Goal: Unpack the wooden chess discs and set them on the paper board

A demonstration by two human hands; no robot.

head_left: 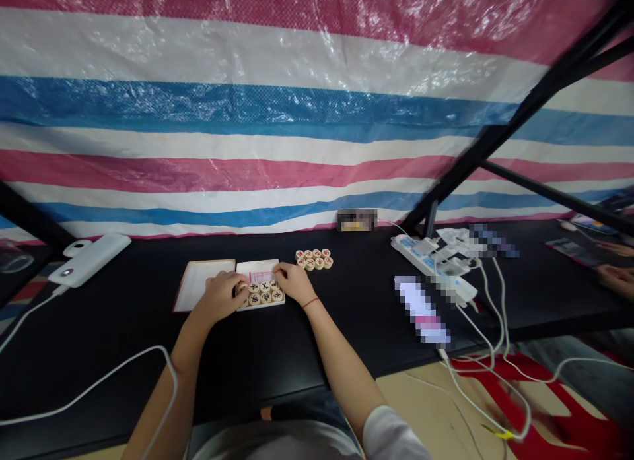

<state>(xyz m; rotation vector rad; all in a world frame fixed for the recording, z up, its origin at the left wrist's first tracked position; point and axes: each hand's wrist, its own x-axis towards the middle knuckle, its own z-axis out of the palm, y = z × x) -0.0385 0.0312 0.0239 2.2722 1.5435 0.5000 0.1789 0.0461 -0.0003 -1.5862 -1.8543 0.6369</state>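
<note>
A small white box (262,305) lies on the black table, holding rows of round wooden Chinese chess pieces (265,286) with black characters. Over its left end, my left hand (220,295) is closed, thumb and index finger pinching a piece at the end of a row. My right hand (296,283) reaches in at the right wall, its fingers curled together at the upper right corner; what they hold, if anything, is hidden. Left of the box lies its open lid (191,292), partly covered by my left hand. Red-character chess pieces (314,259) stand in two rows just beyond my right hand.
A white power bank (99,259) with a cable lies at the left. To the right are a phone (422,309), a power strip (421,262) with plugs, and tangled white cables. A striped tarp (222,176) hangs behind. Another person's hand (617,280) shows far right.
</note>
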